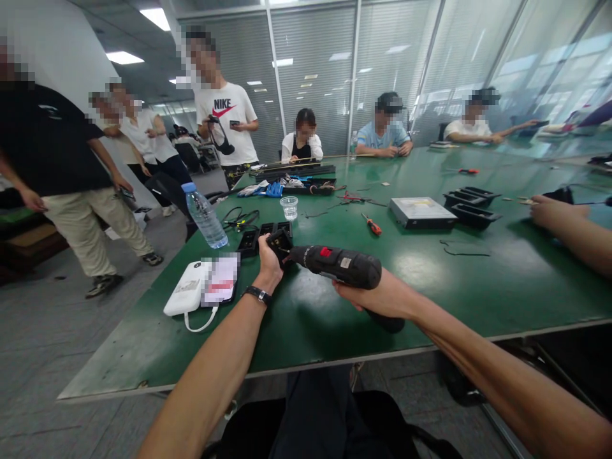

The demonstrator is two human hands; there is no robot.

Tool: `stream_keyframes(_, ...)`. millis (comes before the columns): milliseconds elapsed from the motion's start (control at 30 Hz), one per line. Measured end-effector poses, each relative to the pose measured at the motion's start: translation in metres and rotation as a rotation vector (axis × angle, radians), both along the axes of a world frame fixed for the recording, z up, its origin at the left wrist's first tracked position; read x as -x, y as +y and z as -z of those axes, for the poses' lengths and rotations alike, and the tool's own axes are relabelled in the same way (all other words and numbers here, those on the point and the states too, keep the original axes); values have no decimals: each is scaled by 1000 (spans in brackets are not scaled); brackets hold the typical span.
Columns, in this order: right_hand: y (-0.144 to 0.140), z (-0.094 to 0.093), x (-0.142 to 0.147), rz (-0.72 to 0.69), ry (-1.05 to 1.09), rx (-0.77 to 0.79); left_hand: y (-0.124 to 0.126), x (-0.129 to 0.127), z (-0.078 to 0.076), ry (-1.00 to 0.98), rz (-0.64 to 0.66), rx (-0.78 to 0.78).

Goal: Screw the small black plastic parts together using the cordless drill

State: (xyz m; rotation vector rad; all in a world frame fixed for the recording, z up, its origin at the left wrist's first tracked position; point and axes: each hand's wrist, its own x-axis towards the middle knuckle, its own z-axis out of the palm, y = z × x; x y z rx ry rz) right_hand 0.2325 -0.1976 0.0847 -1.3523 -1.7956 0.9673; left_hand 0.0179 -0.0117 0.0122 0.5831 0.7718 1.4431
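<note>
My right hand (377, 298) grips a black electric screwdriver (337, 264) with a red switch, held level over the green table (306, 319). Its tip points left into a small black plastic part (280, 243) that my left hand (269, 264) holds up off the table. A dark watch sits on my left wrist. More black plastic trays (261, 236) lie just behind the left hand.
A water bottle (204, 217), a white power bank (184, 296), a plastic cup (289, 207), an orange-handled screwdriver (371, 224), a grey flat box (421, 212) and black trays (471, 205) lie about. Another person's arm (571, 229) rests at right. People stand left and sit across.
</note>
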Motion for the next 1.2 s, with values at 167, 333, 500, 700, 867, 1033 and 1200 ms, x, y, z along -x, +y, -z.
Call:
stream_keyframes(167, 4, 10, -3, 10, 2, -3, 1, 2, 1, 7, 12, -10)
stream_keyframes(333, 8, 15, -5, -4, -5, -23, 4, 2, 4, -26, 30, -15)
stream_keyframes(500, 9, 14, -5, -7, -38, -35, 4, 2, 3, -57, 30, -18)
stream_keyframes(700, 6, 8, -1, -19, -50, -67, 1, 2, -1, -57, 66, -21)
stream_keyframes(867, 5, 4, 0, -35, -38, -77, 0, 1, -1, -21, 41, -12)
stream_keyframes(1033, 5, 3, -1, -62, -27, -76, -2, 1, -2, -38, 45, -16)
stream_keyframes(1200, 7, 2, -3, -81, -52, -58, -3, 0, -2, -64, 35, 12)
